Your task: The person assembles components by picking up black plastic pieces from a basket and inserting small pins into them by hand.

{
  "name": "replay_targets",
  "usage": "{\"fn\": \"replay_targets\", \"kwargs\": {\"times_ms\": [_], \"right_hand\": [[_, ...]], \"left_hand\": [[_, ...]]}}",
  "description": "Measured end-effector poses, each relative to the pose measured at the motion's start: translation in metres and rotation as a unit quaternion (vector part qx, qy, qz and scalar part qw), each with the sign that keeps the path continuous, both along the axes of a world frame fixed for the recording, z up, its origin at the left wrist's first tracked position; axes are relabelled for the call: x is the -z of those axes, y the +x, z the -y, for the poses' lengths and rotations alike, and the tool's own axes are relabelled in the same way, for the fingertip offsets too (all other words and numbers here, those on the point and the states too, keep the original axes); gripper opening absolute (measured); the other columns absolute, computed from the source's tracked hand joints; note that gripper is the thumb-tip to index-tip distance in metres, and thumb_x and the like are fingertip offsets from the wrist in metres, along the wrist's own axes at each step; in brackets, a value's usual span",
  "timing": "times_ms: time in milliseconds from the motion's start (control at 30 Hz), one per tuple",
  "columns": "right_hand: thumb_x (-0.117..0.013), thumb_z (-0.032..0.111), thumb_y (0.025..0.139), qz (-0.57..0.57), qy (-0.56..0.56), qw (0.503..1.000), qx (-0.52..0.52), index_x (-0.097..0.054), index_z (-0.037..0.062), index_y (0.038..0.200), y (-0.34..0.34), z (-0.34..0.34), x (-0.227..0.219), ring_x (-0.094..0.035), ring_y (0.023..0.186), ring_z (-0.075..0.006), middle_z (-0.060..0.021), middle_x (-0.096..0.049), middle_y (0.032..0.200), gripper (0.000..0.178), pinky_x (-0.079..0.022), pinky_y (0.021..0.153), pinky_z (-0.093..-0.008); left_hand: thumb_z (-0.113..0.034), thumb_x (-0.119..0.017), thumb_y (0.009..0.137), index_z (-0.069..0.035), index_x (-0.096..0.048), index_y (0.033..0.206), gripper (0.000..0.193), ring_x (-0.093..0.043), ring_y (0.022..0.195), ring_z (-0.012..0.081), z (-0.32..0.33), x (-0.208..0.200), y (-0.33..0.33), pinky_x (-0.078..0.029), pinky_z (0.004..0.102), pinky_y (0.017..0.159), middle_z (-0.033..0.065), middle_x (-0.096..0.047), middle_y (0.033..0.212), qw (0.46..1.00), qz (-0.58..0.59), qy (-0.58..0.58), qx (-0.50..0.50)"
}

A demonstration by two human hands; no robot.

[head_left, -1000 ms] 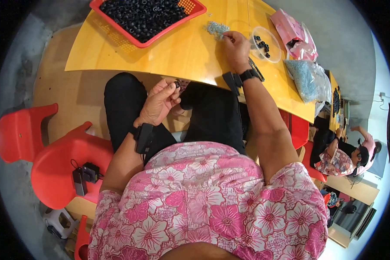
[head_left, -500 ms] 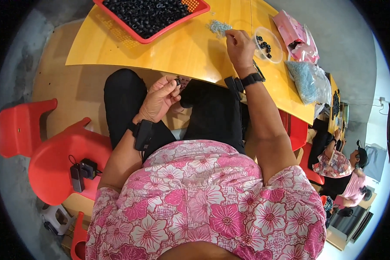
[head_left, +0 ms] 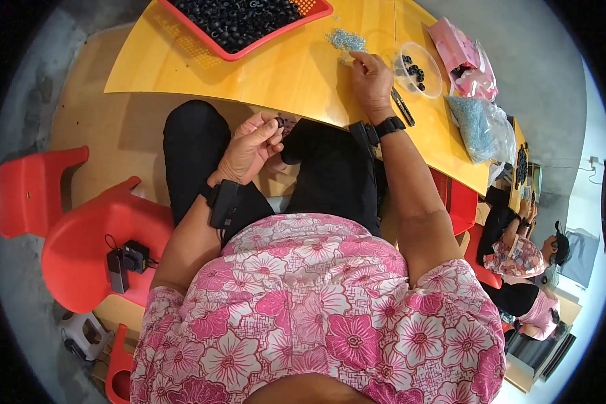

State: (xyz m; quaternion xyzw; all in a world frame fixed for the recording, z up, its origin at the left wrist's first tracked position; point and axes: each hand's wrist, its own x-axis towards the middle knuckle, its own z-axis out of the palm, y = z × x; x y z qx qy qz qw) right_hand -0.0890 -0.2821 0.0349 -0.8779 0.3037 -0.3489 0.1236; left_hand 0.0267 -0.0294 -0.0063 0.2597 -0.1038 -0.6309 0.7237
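Note:
Over my lap, just off the table's near edge, my left hand [head_left: 250, 147] is closed, pinching a small black ring-shaped part [head_left: 280, 122] between thumb and fingertips. My right hand [head_left: 372, 82] is over the yellow table [head_left: 283, 81] with thumb and forefinger pressed together. Whatever is in that pinch is too small to make out. Just beyond its fingertips lies a loose pile of tiny clear bluish pieces [head_left: 347, 40]. Beside it, to the right, a clear round plastic bowl [head_left: 435, 75] holds several black parts like the one in my left hand.
A red basket [head_left: 249, 47] heaped with black parts stands at the far left. Dark pens [head_left: 402, 108] lie by my right wrist. Farther right are a pink bag [head_left: 451, 50] and a plastic bag of bluish pieces [head_left: 470, 128]. Red chairs [head_left: 81, 249] stand left; other people sit right.
My right hand has drawn back slightly from the pile toward me, uncovering more of the pens. My left hand keeps its hold on the black part. The whole view has shifted a little.

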Motion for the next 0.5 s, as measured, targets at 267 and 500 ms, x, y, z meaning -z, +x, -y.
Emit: {"fn": "replay_targets", "kwargs": {"times_ms": [267,500], "right_hand": [[-0.058,0.010,0.077,-0.004,0.090,0.996,0.018,-0.067,0.0081,0.092,0.002,-0.011,-0.001,-0.061,0.071,-0.0299,-0.0155,-0.061,0.080,0.017,-0.050,0.064,-0.0343],[-0.059,0.015,0.078,-0.124,-0.020,0.992,-0.009,-0.064,0.0073,0.084,0.014,0.001,0.005,-0.059,0.074,-0.0325,-0.0143,-0.060,0.082,0.011,-0.049,0.066,-0.0401]], "left_hand": [[-0.019,-0.056,0.091,-0.010,-0.057,0.096,0.011,-0.048,0.070,0.0070,0.000,0.003,0.001,-0.044,0.0235,0.070,-0.0028,-0.051,0.081,1.000,0.000,0.001,-0.002],[-0.018,-0.056,0.091,-0.010,-0.056,0.096,0.010,-0.048,0.070,0.0074,0.001,0.003,0.001,-0.044,0.0238,0.070,-0.0025,-0.052,0.082,1.000,0.001,0.003,-0.001]]}}
